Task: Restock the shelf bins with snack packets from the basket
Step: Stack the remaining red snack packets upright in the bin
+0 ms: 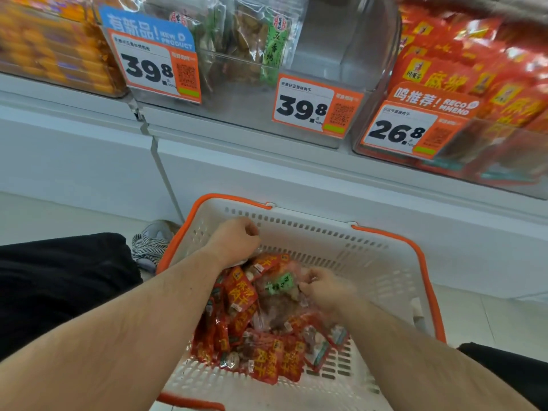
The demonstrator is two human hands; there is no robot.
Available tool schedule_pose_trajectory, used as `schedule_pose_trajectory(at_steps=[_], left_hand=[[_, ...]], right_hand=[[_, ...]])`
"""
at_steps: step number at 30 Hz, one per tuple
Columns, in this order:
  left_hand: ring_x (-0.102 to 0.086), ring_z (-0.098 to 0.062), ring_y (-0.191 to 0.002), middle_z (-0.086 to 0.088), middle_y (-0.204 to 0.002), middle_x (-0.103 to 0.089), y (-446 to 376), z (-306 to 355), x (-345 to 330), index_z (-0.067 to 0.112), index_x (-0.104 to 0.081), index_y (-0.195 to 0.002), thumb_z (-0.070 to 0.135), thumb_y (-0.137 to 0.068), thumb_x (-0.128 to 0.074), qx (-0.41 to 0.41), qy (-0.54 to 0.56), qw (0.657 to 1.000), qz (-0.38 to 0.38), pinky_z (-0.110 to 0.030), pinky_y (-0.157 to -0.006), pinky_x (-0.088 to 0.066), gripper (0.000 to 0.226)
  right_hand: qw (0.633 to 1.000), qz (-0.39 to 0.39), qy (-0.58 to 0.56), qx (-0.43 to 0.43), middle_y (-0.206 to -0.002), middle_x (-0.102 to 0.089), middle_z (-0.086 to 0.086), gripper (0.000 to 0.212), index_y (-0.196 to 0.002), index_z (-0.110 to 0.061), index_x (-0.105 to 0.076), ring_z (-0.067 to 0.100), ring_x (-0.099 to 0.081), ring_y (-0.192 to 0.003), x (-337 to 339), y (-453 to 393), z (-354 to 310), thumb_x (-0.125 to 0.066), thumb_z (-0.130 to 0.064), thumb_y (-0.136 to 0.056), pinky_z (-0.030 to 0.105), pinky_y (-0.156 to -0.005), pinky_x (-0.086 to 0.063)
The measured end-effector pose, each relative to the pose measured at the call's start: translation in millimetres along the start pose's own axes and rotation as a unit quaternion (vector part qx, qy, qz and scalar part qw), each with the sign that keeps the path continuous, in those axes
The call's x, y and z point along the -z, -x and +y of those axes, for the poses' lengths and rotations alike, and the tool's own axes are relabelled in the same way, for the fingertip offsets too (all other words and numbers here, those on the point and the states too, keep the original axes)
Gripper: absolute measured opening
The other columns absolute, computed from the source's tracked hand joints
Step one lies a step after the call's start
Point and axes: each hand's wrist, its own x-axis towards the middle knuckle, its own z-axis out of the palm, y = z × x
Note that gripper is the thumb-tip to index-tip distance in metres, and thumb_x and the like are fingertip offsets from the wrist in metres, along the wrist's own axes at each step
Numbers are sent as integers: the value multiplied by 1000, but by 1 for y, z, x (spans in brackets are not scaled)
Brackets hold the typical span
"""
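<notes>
A white basket (pixel 370 262) with orange rim and handles sits on the floor below the shelf. Several red snack packets (pixel 237 298) and some clear packets with green labels (pixel 281 284) lie heaped inside. My left hand (pixel 237 241) reaches into the far side of the heap, fingers curled around red packets. My right hand (pixel 323 289) pinches a clear green-labelled packet in the middle of the pile. Above, a clear shelf bin (pixel 249 63) holds green-labelled packets, and a bin on the right (pixel 474 81) is full of red packets.
Price tags reading 39.8 (pixel 157 69), 39.8 (pixel 311 106) and 26.8 (pixel 412 130) hang on the bin fronts. A bin of orange packets (pixel 50 48) is at upper left. My dark trouser leg (pixel 59 280) and a shoe (pixel 154 241) are left of the basket.
</notes>
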Motion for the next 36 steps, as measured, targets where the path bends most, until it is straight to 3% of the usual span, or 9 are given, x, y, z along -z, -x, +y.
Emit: schedule_pose_trajectory(at_steps=[6,10,14,17,23,26,28,32,36], left_hand=[[-57,-17,-101,0,-111,-62,8,24,-6,24,-58,-100,38,-88,-69,-9,79,992,-99,-36,-92,-48,22],[-65,-27,-101,-8,-108,-66,19,37,-7,17,-62,-108,34,-84,-74,31,140,969,-203,-44,-79,-56,32],[-70,-35,-83,-15,-84,-69,22,54,3,17,-71,-77,13,-76,-76,-36,227,967,-109,-56,-82,-57,7],[-71,-29,-91,-10,-95,-73,22,79,34,11,-71,-96,15,-83,-76,-91,132,982,-100,-44,-81,-59,14],[-64,-13,-68,-4,-82,-72,34,147,103,18,-68,-89,12,-90,-70,-230,-31,965,-121,-27,-65,-57,6],[-57,0,-52,9,-65,-66,46,170,126,15,-73,-88,11,-88,-71,-282,-30,955,-86,-18,-55,-50,4],[-56,1,-50,8,-63,-67,48,174,137,15,-73,-86,10,-88,-71,-300,-10,952,-50,-17,-54,-49,6],[-63,-6,-61,-2,-76,-73,50,170,151,19,-72,-85,15,-89,-70,-304,52,951,-4,-24,-62,-55,6],[-65,-1,-77,14,-82,-71,50,157,175,32,-69,-90,31,-91,-64,-305,41,933,185,-25,-73,-53,6]], right_hand=[[997,2,-59,57,-95,-65,18,13,-92,-12,-61,33,-67,-87,79,47,-24,-55,-1,-95,47,-72,-60],[972,-12,-214,100,-69,-64,2,43,-84,-18,-67,11,-60,-55,94,73,-44,-40,14,-94,34,-62,-47],[972,-1,-219,90,-93,-69,9,38,-107,-16,-62,25,-66,-77,102,89,-54,-44,12,-89,35,-64,-51],[987,18,-121,102,-104,-71,17,32,-104,-12,-67,34,-68,-94,118,105,-65,-62,7,-79,44,-81,-59],[970,91,35,225,-106,-67,-6,46,-113,-22,-62,-1,-60,-79,144,142,-112,-85,-27,-74,18,-64,-43],[959,45,7,279,-71,-69,-14,16,-82,-25,-64,-4,-59,-62,135,167,-141,-79,-20,-82,17,-62,-45],[950,22,-36,309,-39,-49,-16,45,-54,-30,-55,-4,-48,-39,128,178,-155,-68,-7,-91,10,-48,-36],[942,53,-128,307,-40,-32,-13,13,-83,-18,-68,11,-20,-41,119,173,-166,-64,-13,-94,23,-44,-23],[917,154,-66,363,-40,-50,-7,8,-91,-18,-74,10,-45,-38,119,173,-185,-66,-16,-93,25,-49,-41]])
